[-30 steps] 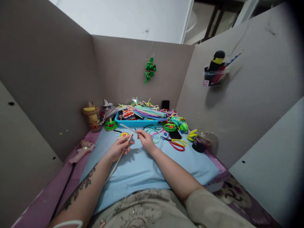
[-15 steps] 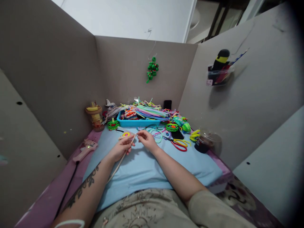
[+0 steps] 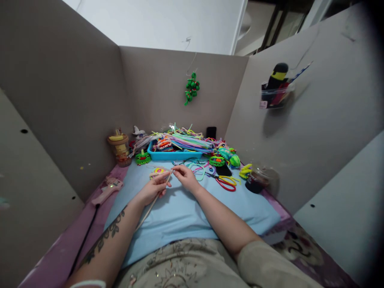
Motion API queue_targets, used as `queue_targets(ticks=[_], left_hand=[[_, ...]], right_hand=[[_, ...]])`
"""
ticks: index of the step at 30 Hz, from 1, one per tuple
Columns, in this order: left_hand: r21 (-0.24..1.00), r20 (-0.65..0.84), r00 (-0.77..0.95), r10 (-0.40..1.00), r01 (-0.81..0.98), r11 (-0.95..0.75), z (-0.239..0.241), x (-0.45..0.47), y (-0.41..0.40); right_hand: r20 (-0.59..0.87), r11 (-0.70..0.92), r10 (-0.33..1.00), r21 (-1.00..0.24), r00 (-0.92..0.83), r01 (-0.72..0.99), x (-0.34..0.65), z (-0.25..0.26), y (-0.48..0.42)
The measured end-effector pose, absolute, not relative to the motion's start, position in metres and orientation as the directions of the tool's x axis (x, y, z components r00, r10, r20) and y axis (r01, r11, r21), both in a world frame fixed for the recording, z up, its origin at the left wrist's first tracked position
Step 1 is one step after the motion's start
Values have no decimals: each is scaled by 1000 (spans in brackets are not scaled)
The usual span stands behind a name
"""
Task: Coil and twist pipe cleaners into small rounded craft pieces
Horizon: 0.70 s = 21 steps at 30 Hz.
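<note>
My left hand [image 3: 154, 189] is closed around a cream cord [image 3: 150, 210], which runs down past the wrist toward my lap. Fingertips of my right hand [image 3: 185, 178] are pinched together at the cord's upper end, close to the left fingertips. What exactly sits between the right fingers is too small to make out. Just behind the left hand lies a crocheted-looking piece [image 3: 159, 172] with a pink and yellow round centre, partly covered by the fingers. Both hands hover over a light blue cloth [image 3: 186, 218].
Beyond the hands stands a blue tray [image 3: 177, 155] heaped with colourful cords. Red-and-yellow-handled pliers [image 3: 226, 183] lie to the right, near a dark cup [image 3: 256, 183]. A pink glue gun [image 3: 108, 191] rests at left beside a lidded jar [image 3: 121, 150]. Grey panels enclose the table.
A thin strip with a dark end, seen behind the left hand before, no longer shows clearly. Both hands keep nearly the same place and grip; the view shifts slightly.
</note>
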State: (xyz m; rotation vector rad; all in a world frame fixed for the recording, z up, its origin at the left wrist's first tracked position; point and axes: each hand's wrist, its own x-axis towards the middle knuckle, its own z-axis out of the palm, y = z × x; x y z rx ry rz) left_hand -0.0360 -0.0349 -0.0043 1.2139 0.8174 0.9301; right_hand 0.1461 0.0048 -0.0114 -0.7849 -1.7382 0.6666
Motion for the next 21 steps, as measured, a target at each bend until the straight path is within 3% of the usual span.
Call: queue_targets(ticks=[9,17,21], left_hand=[[988,29,272,962,-157,15,0,-29,-33],[972,34,196,980,-235,14,-4,-26,-28],[961,43,162,986,-275,4,1,-24,-29]], right_hand=[[701,754,651,-555,-291,352,139,-8,-3],[698,738,606,-313,-382,598,135,-14,-9],[716,733,569,-218,-405,644,131,-15,-11]])
